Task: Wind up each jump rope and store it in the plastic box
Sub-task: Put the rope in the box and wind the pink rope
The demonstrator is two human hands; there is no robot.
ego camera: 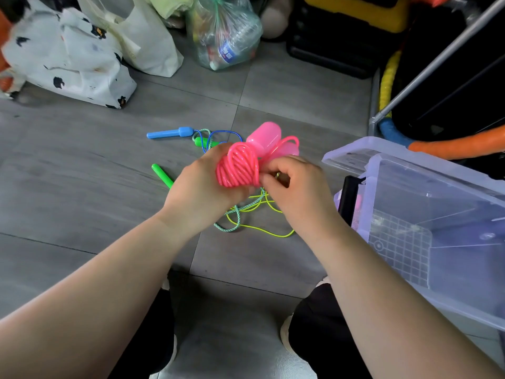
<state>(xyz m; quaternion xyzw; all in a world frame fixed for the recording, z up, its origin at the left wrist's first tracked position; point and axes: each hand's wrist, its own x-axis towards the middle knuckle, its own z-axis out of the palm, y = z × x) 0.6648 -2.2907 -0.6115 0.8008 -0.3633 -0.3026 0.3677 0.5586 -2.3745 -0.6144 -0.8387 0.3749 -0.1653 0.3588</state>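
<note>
The left hand [202,187] is curled round one pink jump rope [237,168], wound into a tight bundle of many turns. The right hand [295,184], fingers bent, pinches the bundle's right edge. The rope's two pink handles [263,138] stick up side by side behind the bundle, with one loose loop of pink cord [293,140] arching over them. The rope is held above the floor [82,165], near the one clear plastic box [396,187] that stands to the right, and not inside it.

Below and behind the hands, a tangle lies on the floor. Three cords can be counted: a thin blue cord [222,132], a thin yellow-green cord [259,228] and a braided green-and-white cord [236,218]. Three handles show there: one blue handle [169,133] and two green handles [162,175], the second partly hidden behind the left hand.

Farther back stand three bags: a spotted white bag [68,56], a plain cream bag [153,47] and a clear plastic bag [224,34].
</note>
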